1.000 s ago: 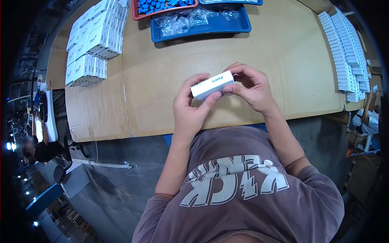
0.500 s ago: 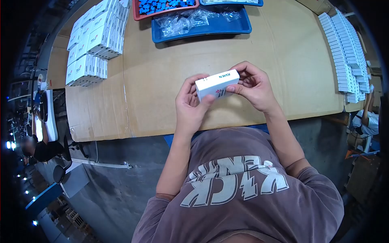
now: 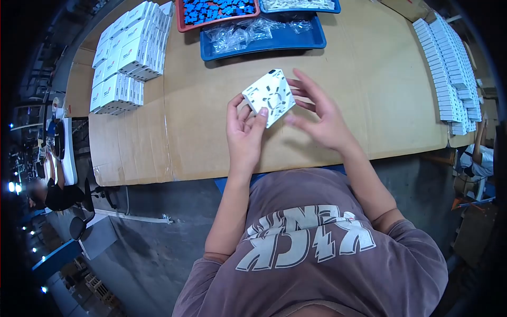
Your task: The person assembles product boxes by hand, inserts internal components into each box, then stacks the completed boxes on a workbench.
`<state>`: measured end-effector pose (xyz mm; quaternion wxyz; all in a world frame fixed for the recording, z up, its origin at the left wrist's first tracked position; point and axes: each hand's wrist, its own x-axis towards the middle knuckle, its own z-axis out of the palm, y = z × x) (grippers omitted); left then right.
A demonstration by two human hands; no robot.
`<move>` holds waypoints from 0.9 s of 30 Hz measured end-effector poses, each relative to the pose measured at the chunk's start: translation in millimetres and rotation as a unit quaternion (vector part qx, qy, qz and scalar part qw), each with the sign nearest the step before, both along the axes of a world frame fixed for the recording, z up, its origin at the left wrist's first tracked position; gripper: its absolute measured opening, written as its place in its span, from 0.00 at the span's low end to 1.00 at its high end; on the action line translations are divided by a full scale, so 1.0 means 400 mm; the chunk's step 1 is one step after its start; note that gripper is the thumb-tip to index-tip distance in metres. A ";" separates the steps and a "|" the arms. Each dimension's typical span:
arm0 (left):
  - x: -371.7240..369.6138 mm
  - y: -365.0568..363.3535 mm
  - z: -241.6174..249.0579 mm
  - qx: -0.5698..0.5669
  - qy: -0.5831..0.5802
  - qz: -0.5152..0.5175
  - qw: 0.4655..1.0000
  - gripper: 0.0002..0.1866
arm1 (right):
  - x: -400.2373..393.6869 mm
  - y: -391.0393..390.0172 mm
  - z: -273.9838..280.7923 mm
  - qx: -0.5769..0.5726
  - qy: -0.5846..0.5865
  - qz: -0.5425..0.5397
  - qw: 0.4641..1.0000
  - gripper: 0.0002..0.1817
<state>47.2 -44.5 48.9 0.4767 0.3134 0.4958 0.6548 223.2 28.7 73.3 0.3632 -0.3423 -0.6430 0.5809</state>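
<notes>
A small white box (image 3: pixel 273 94) is pinched at its left and lower edges by my left hand (image 3: pixel 245 129), thumb across the front. It is held tilted above the table, one corner up. The face turned to me carries dark printed marks and a round pattern. My right hand (image 3: pixel 323 117) is just right of the box, with its fingers spread and nothing in them; its thumb is blurred by motion. The fingertips are near the box's right edge.
White boxes (image 3: pixel 119 58) stand stacked at the left of the cardboard-covered table (image 3: pixel 211 153), with more stacked boxes (image 3: pixel 449 74) at the right. At the back are a blue tray (image 3: pixel 274 43) of clear plastic bags, a red tray (image 3: pixel 206 24) of blue pieces and another tray (image 3: pixel 299 9) of white pieces.
The box has been turned so its marked face shows instead of the lettered sides. My right hand has let go of it and spread its fingers; my left hand keeps hold.
</notes>
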 end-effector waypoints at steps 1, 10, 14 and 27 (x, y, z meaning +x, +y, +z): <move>0.005 -0.003 0.001 0.003 -0.012 -0.035 0.999 0.24 | -0.016 -0.014 0.008 0.086 -0.040 0.007 0.995 0.52; 0.025 -0.053 0.041 0.034 0.040 -0.075 0.996 0.31 | -0.015 0.000 0.007 0.157 -0.034 -0.008 0.987 0.48; -0.006 -0.099 0.038 -0.009 0.033 -0.019 0.999 0.23 | 0.024 0.031 -0.001 0.153 -0.148 0.038 0.976 0.50; 0.096 -0.120 0.543 0.526 0.019 -0.257 0.811 0.29 | 0.236 0.161 -0.117 -0.040 -0.004 -0.113 0.993 0.29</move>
